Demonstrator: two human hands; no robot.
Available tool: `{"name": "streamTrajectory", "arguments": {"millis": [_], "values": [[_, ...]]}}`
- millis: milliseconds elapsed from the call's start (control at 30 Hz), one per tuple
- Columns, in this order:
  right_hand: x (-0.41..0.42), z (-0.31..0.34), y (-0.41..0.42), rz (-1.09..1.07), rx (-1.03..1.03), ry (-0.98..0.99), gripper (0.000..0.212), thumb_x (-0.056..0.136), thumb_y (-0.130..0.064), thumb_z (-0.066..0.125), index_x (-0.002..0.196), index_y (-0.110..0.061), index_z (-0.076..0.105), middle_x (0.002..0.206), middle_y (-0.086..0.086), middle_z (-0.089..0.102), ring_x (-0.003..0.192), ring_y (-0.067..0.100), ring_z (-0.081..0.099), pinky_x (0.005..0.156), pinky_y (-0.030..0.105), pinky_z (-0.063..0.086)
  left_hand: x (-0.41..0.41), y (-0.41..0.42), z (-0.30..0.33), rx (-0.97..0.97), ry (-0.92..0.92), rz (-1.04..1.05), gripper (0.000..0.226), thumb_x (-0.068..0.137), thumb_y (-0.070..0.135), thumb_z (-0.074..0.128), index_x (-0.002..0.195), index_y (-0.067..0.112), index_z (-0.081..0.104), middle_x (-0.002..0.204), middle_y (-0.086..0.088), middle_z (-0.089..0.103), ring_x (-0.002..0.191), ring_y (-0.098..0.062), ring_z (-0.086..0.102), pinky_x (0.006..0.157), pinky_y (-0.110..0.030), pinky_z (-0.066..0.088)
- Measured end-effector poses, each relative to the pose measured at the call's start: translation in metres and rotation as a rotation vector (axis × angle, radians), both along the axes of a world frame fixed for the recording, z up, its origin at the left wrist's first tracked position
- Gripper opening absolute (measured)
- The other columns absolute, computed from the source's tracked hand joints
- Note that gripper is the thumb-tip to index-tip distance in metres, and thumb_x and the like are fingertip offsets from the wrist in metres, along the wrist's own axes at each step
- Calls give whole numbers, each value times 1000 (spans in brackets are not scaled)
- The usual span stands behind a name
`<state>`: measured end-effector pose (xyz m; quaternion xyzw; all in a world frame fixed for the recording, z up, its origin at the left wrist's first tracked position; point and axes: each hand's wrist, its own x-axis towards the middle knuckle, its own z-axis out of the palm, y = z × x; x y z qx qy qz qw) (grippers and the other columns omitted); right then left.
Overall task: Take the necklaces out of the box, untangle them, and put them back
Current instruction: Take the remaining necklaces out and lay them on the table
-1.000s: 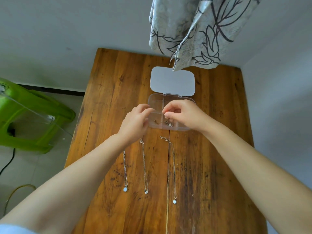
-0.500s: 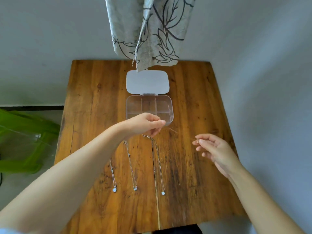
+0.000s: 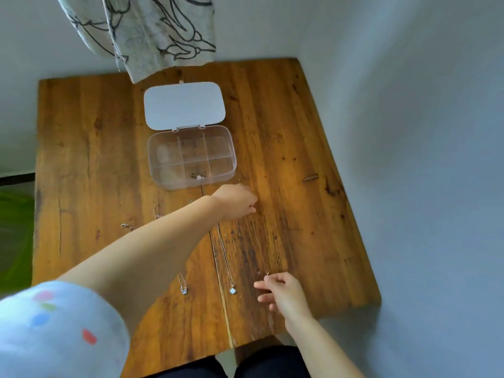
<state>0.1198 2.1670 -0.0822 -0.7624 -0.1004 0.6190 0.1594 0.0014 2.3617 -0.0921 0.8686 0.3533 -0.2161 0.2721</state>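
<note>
A clear compartment box (image 3: 163,148) lies on the wooden table (image 3: 81,159), its white lid (image 3: 184,105) folded open behind it. One tangled necklace (image 3: 197,175) sits in its front middle compartment. My left hand (image 3: 237,201) pinches the upper end of a thin gold necklace (image 3: 259,246), just in front of the box. My right hand (image 3: 281,293) pinches its pendant end near the table's front edge, so the chain runs straight between both hands. A necklace with a pale square pendant (image 3: 232,291) lies straight just left of it. A butterfly-pendant necklace (image 3: 183,290) is partly hidden under my left forearm.
The clasp of another chain (image 3: 125,226) shows left of my forearm. A patterned curtain (image 3: 152,31) hangs over the table's far edge. Grey walls close in behind and on the right. A green plastic stool (image 3: 13,227) stands left of the table.
My right hand has drawn back toward the front edge with the pendant end. My left hand has shifted right with the other end, stretching the chain straight beside the laid-out necklaces.
</note>
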Motion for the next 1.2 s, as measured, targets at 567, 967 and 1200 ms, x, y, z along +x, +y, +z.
{"name": "streamTrajectory", "arguments": {"millis": [567, 967, 1200], "values": [[18, -6, -3, 693, -12, -403, 25, 93, -45, 49, 82, -24, 58, 77, -8, 69, 68, 9, 64, 70, 27, 57, -23, -35, -20, 273, -223, 152, 35, 97, 24, 42, 131, 14, 41, 129, -9, 46, 117, -26, 43, 95, -36, 40], [-55, 37, 200, 1064, 656, -393, 29, 99, -12, 40, 116, -16, 63, 118, -1, 63, 96, 18, 64, 88, 31, 52, -159, -26, -11, 564, -245, 603, 20, 80, 12, 69, 99, 8, 65, 100, -14, 65, 89, -37, 59, 67, -41, 48], [-101, -6, 259, 1622, 550, -565, 43, 91, 0, 44, 127, -21, 58, 132, 5, 59, 117, 27, 57, 96, 41, 50, -156, -13, -20, 547, -341, 644, 8, 86, 13, 64, 87, 8, 69, 78, -11, 65, 70, -33, 52, 57, -38, 42]]}}
